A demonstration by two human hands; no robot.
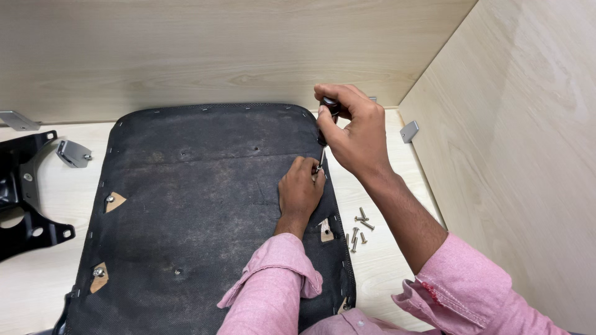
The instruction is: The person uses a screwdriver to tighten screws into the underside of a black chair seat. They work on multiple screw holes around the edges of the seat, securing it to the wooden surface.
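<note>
- Far out to the left of both hands, a black metal bracket plate [25, 198] lies on the light wooden table [56, 186], with a small grey angle bracket [73, 153] just beyond it.
- The black fabric-covered seat base [198, 211] lies flat, underside up, and fills the middle. Two screw points show in cut-outs along its left edge, well apart from the hands.
- The left hand [300, 192] rests palm-down on the seat base near its right edge. Its fingers are curled closed and pinch at the spot where the tool tip meets the fabric; what it pins there is too small to tell.
- The screwdriver [324, 133] stands directly above the left fingertips, its long axis close to upright, leaning slightly away from the person, tip down.
- The right hand [351, 133] is wrapped tight around the screwdriver's dark handle, sitting just above and to the right of the left hand, so it is the nearer hand to the tool.
- A cluster of loose silver screws [359, 226] lies on the table to the right of the left wrist, below the right forearm.
</note>
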